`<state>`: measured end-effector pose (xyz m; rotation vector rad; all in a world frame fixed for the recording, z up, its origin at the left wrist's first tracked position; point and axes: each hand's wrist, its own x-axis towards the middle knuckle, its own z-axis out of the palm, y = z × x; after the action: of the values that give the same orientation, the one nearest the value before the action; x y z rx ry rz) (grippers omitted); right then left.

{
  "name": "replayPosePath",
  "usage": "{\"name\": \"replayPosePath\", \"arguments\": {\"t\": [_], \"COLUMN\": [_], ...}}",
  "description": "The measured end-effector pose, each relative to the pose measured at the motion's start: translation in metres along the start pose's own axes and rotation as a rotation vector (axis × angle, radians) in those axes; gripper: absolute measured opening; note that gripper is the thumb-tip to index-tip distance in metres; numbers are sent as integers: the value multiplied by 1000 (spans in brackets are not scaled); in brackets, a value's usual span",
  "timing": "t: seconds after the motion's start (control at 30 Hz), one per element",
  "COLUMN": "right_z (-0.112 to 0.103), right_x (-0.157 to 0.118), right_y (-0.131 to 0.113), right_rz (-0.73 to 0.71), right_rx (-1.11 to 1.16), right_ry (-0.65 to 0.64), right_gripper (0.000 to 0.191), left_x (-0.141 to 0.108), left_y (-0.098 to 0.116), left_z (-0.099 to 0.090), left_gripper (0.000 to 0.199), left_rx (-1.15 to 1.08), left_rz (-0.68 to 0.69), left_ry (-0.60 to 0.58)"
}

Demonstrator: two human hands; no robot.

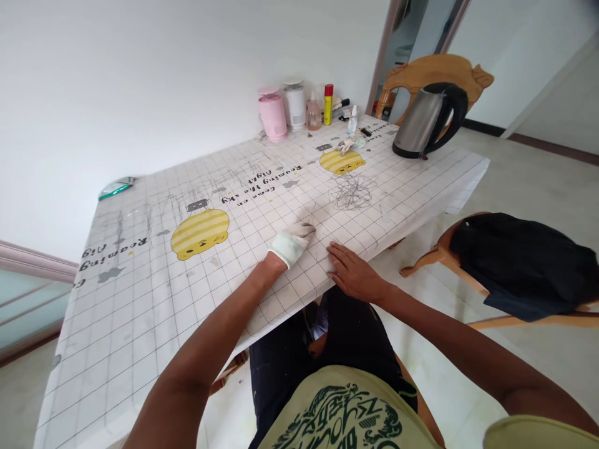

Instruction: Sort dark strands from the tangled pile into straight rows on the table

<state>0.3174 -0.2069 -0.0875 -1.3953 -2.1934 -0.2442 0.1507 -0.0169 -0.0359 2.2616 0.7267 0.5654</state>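
My left hand [294,242], in a white knit glove, rests on the gridded tablecloth [253,249]. Its fingers are curled together, and anything between them is too small to make out. Bare and to the right, my right hand [353,269] lies at the table's near edge with its fingers stretched over the cloth. Just beyond both hands is a loose, looped tangle of thin dark wire-like strands [353,191]. A second whitish glove [350,146] lies crumpled farther back, over a yellow printed balloon.
A steel kettle [418,121] stands at the right end. Along the wall are a pink canister [272,115], a white canister [294,106], a spray bottle [314,113] and a red-yellow can [328,105]. A green-edged mirror-like object [116,187] lies far left. Dark clothing [524,262] covers a chair.
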Motion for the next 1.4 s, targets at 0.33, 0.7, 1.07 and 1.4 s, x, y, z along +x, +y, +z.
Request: {"name": "replayPosePath", "arguments": {"t": [0.33, 0.7, 1.07, 1.4], "right_z": [-12, -49, 20, 47], "right_x": [10, 109, 222, 249], "right_y": [41, 37, -12, -5], "right_rz": [19, 489, 455, 439], "right_rx": [-24, 694, 1494, 1459], "right_ry": [-9, 121, -63, -132], "right_gripper": [38, 35, 46, 48], "left_x": [-11, -56, -99, -98], "left_y": [1, -40, -61, -61], "left_z": [-45, -110, -130, -137], "left_gripper": [21, 48, 41, 21], "left_rx": [-538, -1045, -950, -688], "left_rz": [-286, -226, -271, -442], "left_ry": [283, 320, 307, 395]}}
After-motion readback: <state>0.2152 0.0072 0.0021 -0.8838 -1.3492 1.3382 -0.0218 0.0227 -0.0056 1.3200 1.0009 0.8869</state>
